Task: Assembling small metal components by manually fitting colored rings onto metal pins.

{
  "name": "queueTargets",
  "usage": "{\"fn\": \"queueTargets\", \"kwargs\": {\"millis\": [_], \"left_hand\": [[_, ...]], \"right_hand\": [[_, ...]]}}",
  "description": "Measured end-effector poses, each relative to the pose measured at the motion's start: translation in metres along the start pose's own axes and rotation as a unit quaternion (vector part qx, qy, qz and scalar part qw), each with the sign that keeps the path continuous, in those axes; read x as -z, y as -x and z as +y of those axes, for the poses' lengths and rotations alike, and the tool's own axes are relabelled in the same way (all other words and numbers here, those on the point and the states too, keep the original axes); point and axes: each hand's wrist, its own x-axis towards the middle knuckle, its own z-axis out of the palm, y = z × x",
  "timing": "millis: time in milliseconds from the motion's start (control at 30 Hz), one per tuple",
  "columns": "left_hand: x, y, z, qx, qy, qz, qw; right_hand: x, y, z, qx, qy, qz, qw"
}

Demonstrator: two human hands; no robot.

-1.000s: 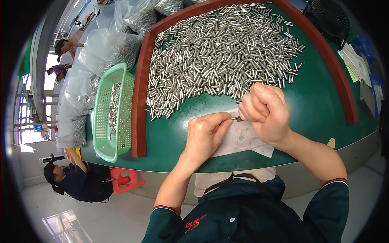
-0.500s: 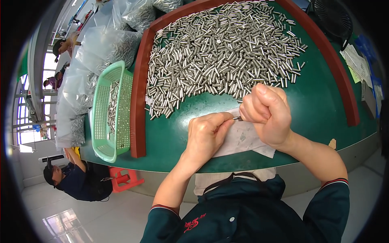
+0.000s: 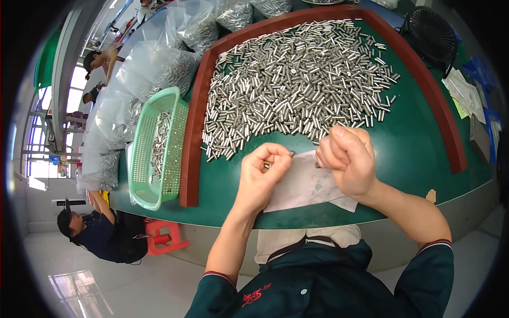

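My left hand point(image 3: 258, 177) is closed in a loose pinch, with a small metal pin point(image 3: 291, 153) at its fingertips. Another bit of shiny metal shows inside the curled fingers. To its right, my right hand point(image 3: 351, 164) makes a fist around something mostly hidden; only a short dark end point(image 3: 317, 165) sticks out on the side toward the left hand. The hands are apart, above a pale cloth point(image 3: 297, 188) with grey smudges. Beyond them a broad heap of short silvery metal pins point(image 3: 297, 79) covers the green tabletop point(image 3: 403, 143).
A reddish-brown raised border point(image 3: 192, 138) frames the heap. Left of it stands a green plastic basket point(image 3: 146, 185) holding pins, beside clear bags of pins point(image 3: 159, 69). A black fan point(image 3: 432, 37) and papers point(image 3: 464, 90) are at the right. A seated person point(image 3: 95, 230) works at far left.
My hands have drawn apart; the left has moved slightly left, turned, and now has the pin at its fingertips, away from the right fist. The whole view has shifted a little.
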Motion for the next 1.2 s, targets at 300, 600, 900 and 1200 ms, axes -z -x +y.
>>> {"fn": "queueTargets", "kwargs": {"millis": [300, 600, 900, 1200], "left_hand": [[0.015, -0.009, -0.001, 0.087, 0.303, -0.089, 0.945], [0.027, -0.016, 0.014, 0.044, 0.100, 0.021, 0.994], [0.021, -0.042, 0.005, -0.199, -0.544, 0.146, 0.802], [-0.016, 0.000, 0.010, -0.182, -0.425, -0.031, 0.886]], "right_hand": [[0.000, -0.001, 0.000, -0.012, -0.013, -0.004, 1.000], [0.003, -0.004, 0.001, -0.018, -0.023, 0.007, 1.000], [0.000, -0.003, 0.000, -0.018, -0.016, 0.005, 1.000], [0.003, -0.003, -0.001, -0.018, 0.017, 0.012, 1.000]]}}
